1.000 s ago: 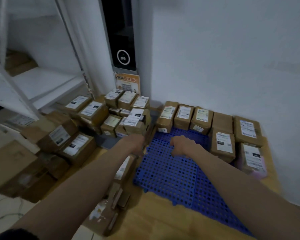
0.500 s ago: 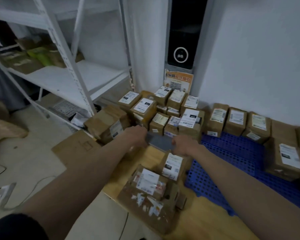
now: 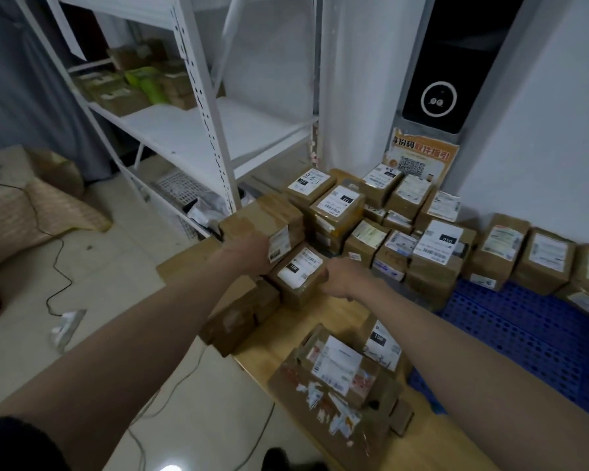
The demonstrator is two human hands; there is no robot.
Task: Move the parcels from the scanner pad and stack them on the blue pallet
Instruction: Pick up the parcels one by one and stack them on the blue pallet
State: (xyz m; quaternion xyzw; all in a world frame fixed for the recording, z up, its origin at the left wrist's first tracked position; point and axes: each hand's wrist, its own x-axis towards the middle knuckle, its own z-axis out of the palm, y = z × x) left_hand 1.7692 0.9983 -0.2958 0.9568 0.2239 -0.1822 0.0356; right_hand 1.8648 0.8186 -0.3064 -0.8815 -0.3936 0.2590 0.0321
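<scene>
L hand (image 3: 249,253) & R hand (image 3: 340,278) grip labelled parcel (image 3: 298,271).

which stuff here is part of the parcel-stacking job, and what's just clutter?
Job:
left hand on the taped box
right hand at the labelled parcel
parcel pile
blue pallet

Clutter:
white shelving
floor cable
cushion
orange QR notice

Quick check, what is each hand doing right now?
Left hand: reaches under the taped brown parcel; fingers hidden, grip cannot be told.
Right hand: fingers curled on the edge of the white-labelled parcel, holding it.
</scene>
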